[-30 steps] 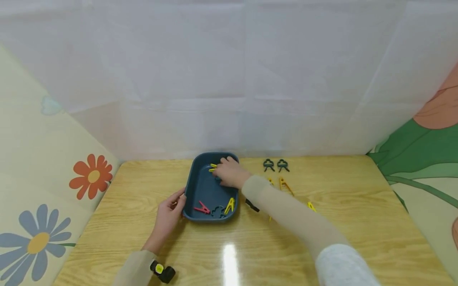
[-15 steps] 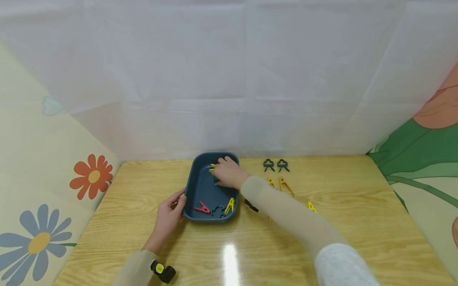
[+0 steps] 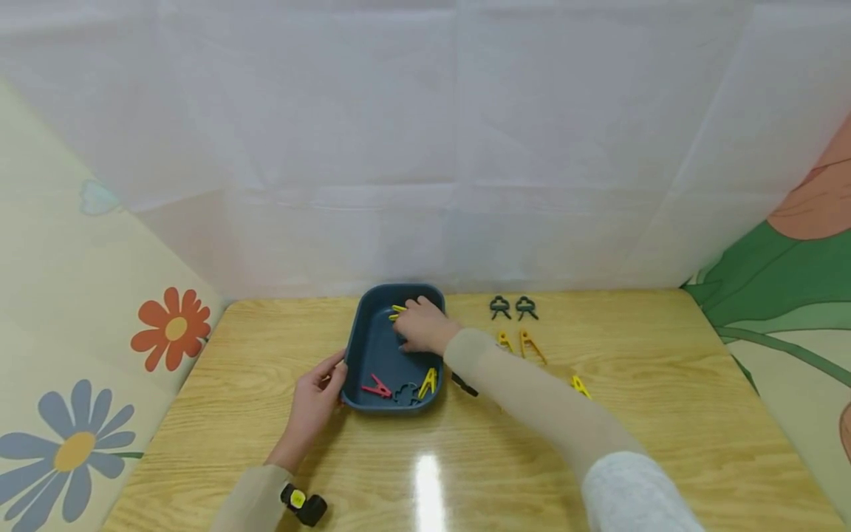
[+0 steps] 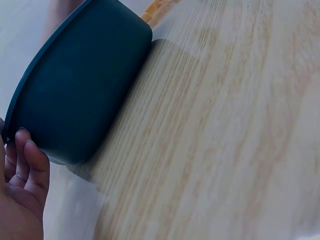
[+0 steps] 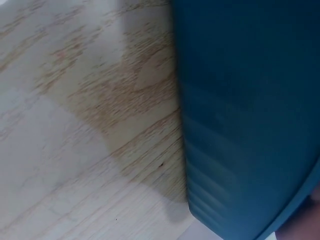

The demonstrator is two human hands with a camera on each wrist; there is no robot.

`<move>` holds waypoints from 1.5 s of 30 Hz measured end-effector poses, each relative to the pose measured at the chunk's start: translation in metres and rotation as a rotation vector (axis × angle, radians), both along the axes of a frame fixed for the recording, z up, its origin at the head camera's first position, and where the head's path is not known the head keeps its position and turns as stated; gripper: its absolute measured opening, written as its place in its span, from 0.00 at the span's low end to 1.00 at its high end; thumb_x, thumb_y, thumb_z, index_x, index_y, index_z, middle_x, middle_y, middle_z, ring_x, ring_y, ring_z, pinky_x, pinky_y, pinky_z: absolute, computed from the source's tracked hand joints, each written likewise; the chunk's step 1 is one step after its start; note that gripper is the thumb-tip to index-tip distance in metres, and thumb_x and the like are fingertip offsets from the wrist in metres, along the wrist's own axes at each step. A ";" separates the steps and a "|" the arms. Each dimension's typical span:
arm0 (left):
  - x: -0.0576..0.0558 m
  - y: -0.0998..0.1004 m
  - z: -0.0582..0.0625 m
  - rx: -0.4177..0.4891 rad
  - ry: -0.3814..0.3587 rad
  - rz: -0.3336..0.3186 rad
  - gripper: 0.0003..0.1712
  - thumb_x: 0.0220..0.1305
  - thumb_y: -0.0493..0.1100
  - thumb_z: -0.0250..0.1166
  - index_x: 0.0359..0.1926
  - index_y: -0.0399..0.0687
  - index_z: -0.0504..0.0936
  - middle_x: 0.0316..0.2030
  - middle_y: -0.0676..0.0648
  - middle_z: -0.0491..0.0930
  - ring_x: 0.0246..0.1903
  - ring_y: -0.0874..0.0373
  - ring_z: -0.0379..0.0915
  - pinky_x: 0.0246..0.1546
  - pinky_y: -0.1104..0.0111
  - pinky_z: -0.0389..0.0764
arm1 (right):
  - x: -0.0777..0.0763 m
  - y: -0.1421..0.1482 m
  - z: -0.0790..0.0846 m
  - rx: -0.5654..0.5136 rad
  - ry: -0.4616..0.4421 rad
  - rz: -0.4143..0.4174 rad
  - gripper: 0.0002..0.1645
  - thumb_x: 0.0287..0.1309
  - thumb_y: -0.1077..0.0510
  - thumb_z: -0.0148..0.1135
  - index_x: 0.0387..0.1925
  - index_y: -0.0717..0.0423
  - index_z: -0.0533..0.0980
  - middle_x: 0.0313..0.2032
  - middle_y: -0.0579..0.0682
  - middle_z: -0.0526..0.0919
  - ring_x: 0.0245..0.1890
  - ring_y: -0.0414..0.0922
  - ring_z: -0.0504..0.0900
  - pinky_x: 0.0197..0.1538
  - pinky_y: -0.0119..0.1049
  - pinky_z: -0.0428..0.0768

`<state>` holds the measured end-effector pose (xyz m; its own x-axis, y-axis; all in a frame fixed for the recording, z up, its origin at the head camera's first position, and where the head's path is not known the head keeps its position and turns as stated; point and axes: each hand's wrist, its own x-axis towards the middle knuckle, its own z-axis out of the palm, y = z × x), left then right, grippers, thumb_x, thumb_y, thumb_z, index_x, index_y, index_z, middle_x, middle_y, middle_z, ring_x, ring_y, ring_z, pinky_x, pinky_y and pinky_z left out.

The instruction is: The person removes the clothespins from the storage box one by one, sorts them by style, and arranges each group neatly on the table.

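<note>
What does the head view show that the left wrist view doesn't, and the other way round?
Only the head view shows inside the tray, with a red clip among other clips, plus two dark clips on the table. Only the left wrist view shows the tray's broad outer wall face-on. Both share the tray, the wooden tabletop and the left grip at the tray's rim.

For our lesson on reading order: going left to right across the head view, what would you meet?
Blue flower, orange-red flower, left hand, red clip, dark clip in the tray, near yellow clip, first dark clip on the table, second dark clip, rightmost yellow clip, green leaves.
</note>
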<state>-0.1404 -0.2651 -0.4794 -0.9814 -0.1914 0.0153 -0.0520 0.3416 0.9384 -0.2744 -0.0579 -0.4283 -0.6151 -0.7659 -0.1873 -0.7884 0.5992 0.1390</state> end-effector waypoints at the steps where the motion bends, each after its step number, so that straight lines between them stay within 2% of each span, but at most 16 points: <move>1: 0.000 0.001 0.001 0.001 0.002 -0.001 0.22 0.79 0.36 0.57 0.68 0.32 0.76 0.32 0.47 0.75 0.19 0.65 0.71 0.22 0.72 0.77 | 0.000 0.000 0.000 -0.003 -0.001 -0.004 0.20 0.68 0.37 0.66 0.54 0.40 0.86 0.48 0.38 0.86 0.49 0.45 0.74 0.51 0.39 0.69; 6: 0.002 0.003 -0.001 0.026 0.040 -0.006 0.21 0.78 0.37 0.59 0.67 0.35 0.78 0.33 0.44 0.75 0.19 0.64 0.71 0.21 0.72 0.76 | 0.000 0.000 -0.003 -0.011 -0.006 -0.003 0.20 0.68 0.37 0.66 0.55 0.39 0.85 0.49 0.38 0.86 0.52 0.46 0.74 0.53 0.41 0.70; 11: 0.003 0.004 -0.002 0.031 0.050 -0.007 0.21 0.78 0.37 0.59 0.67 0.36 0.79 0.33 0.44 0.76 0.19 0.63 0.71 0.21 0.72 0.76 | 0.000 0.001 -0.002 -0.026 -0.019 0.006 0.19 0.69 0.38 0.66 0.54 0.40 0.85 0.48 0.38 0.86 0.50 0.46 0.74 0.51 0.40 0.69; 17: 0.005 0.005 -0.002 0.014 0.057 -0.007 0.20 0.78 0.38 0.58 0.66 0.36 0.80 0.33 0.43 0.75 0.19 0.63 0.72 0.21 0.71 0.77 | -0.001 0.004 0.000 -0.094 -0.027 0.018 0.22 0.69 0.38 0.66 0.58 0.40 0.84 0.51 0.39 0.86 0.48 0.45 0.74 0.50 0.40 0.70; 21: 0.005 0.005 -0.003 0.005 0.058 -0.006 0.21 0.78 0.38 0.58 0.66 0.35 0.79 0.33 0.44 0.76 0.19 0.63 0.72 0.21 0.71 0.77 | -0.001 0.009 0.007 -0.164 -0.047 0.019 0.23 0.69 0.38 0.65 0.60 0.39 0.84 0.54 0.39 0.86 0.48 0.45 0.75 0.52 0.41 0.70; 25: 0.005 0.005 -0.003 0.005 0.055 -0.003 0.21 0.78 0.38 0.58 0.66 0.36 0.79 0.33 0.45 0.75 0.19 0.63 0.72 0.21 0.71 0.77 | -0.001 0.017 0.014 -0.241 -0.093 0.017 0.21 0.71 0.39 0.65 0.59 0.40 0.84 0.46 0.40 0.86 0.45 0.44 0.73 0.50 0.40 0.68; 29: 0.005 0.005 -0.002 0.008 0.047 0.001 0.21 0.78 0.39 0.59 0.66 0.36 0.79 0.33 0.45 0.76 0.19 0.63 0.72 0.21 0.71 0.77 | 0.000 0.028 0.023 -0.315 -0.136 0.005 0.22 0.71 0.41 0.65 0.60 0.43 0.84 0.41 0.41 0.85 0.43 0.44 0.72 0.50 0.40 0.68; 35: 0.004 0.004 -0.001 0.008 0.035 0.004 0.21 0.78 0.39 0.59 0.67 0.37 0.79 0.34 0.44 0.76 0.20 0.64 0.72 0.22 0.72 0.77 | 0.004 0.051 0.037 -0.425 -0.195 -0.009 0.22 0.71 0.45 0.67 0.60 0.49 0.83 0.48 0.44 0.87 0.49 0.46 0.76 0.60 0.45 0.71; 40: 0.003 0.003 0.001 0.008 0.029 0.006 0.21 0.78 0.39 0.59 0.67 0.37 0.79 0.34 0.47 0.75 0.20 0.64 0.72 0.22 0.72 0.77 | 0.008 0.075 0.048 -0.515 -0.267 -0.048 0.22 0.71 0.48 0.67 0.62 0.52 0.81 0.51 0.47 0.87 0.54 0.49 0.77 0.62 0.48 0.71; 45: 0.002 0.003 0.003 0.002 0.035 -0.001 0.21 0.78 0.38 0.59 0.67 0.35 0.78 0.34 0.46 0.75 0.20 0.65 0.72 0.22 0.73 0.77 | 0.013 0.102 0.055 -0.607 -0.319 -0.100 0.21 0.70 0.50 0.68 0.60 0.53 0.81 0.52 0.49 0.86 0.56 0.52 0.78 0.62 0.50 0.74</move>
